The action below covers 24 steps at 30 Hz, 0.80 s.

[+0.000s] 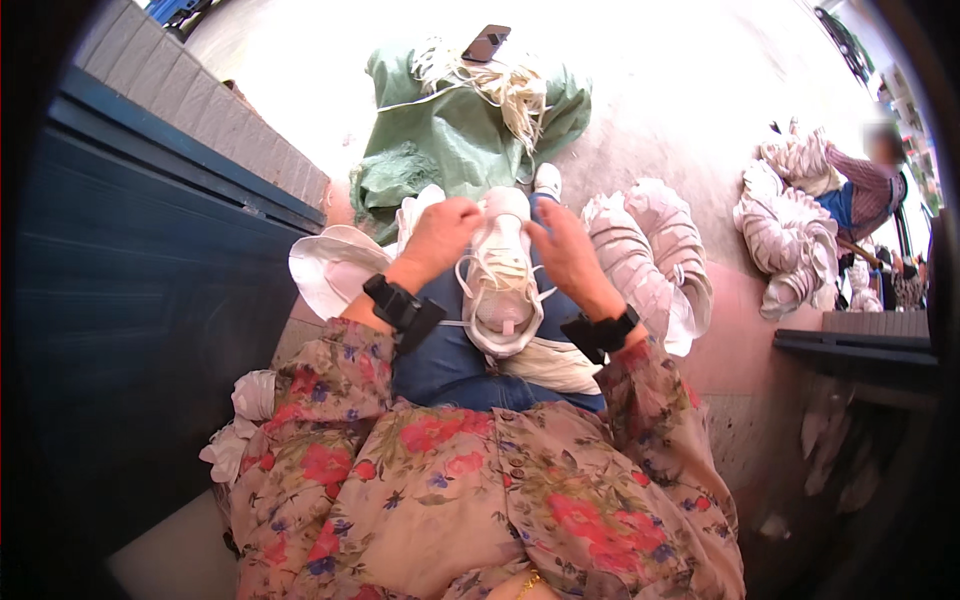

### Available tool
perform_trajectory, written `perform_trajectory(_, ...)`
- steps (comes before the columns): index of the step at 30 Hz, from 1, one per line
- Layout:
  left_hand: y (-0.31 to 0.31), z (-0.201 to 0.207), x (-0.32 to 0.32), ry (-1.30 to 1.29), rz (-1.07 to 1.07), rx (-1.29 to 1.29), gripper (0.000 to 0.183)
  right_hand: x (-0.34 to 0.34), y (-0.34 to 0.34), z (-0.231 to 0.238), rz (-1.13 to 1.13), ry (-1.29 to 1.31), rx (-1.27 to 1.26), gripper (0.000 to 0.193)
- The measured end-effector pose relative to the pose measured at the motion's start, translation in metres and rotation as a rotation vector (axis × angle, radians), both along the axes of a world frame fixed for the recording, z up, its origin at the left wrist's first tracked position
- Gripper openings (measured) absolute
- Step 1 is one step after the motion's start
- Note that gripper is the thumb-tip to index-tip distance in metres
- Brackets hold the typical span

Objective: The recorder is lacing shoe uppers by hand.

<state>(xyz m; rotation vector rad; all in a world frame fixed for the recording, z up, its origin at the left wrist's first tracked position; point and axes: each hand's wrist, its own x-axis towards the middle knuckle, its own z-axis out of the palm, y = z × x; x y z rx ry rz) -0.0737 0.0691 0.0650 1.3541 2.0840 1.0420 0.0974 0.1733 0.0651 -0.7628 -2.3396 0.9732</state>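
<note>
Nearest you, your floral sleeves [470, 480] fill the lower part of the view, and both wrists wear black bands; the white shoe [503, 290] lies on your lap over the blue jeans [440, 360], toe pointing away from you, tongue and collar toward you.

Your left hand [440, 235] grips the shoe's left side near the toe, fingers curled down onto the upper; your right hand [565, 250] presses on the right side, fingers bent together against the edge by the eyelets; whether either pinches a lace end you cannot tell from here.

To lace it well, I'd judge you should keep the shoe braced flat on your thigh, hold the eyelet row steady with one hand and draw the lace [490, 268] through with the other, pulling each crossing even so no slack bunches up; keep the loose ends out from under your palms.

The shoe looks clean white, soft-sided, with a pale lace crossing its middle and loops hanging off toward your knees.

Just beyond, a row of white shoes [650, 250] is stacked at your right; farther off, a green sack [450, 135] holds a bundle of white laces [505, 85] and a dark phone [486, 43]; at far right another person sits by a pile of shoes [790, 225].
</note>
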Motion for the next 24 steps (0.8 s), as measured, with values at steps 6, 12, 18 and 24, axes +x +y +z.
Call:
perform_trajectory(6,-0.122,-0.063,-0.113,0.705,0.564,-0.376,0.058,0.083,0.014,-0.039,-0.276,-0.079,-0.255,0.031)
perform_trajectory(12,-0.226,-0.126,-0.153,0.076,0.675,-0.22,0.061,0.146,-0.005,-0.073,-0.278,-0.107,-0.227,0.031)
perform_trajectory(18,-0.175,-0.033,-0.143,0.3,0.762,-0.021,0.032,0.084,-0.022,-0.036,-0.17,-0.195,-0.323,0.024)
perform_trajectory(24,-0.125,0.091,-0.082,0.228,0.551,0.305,0.03,-0.052,-0.11,0.056,0.523,-0.201,0.042,0.049)
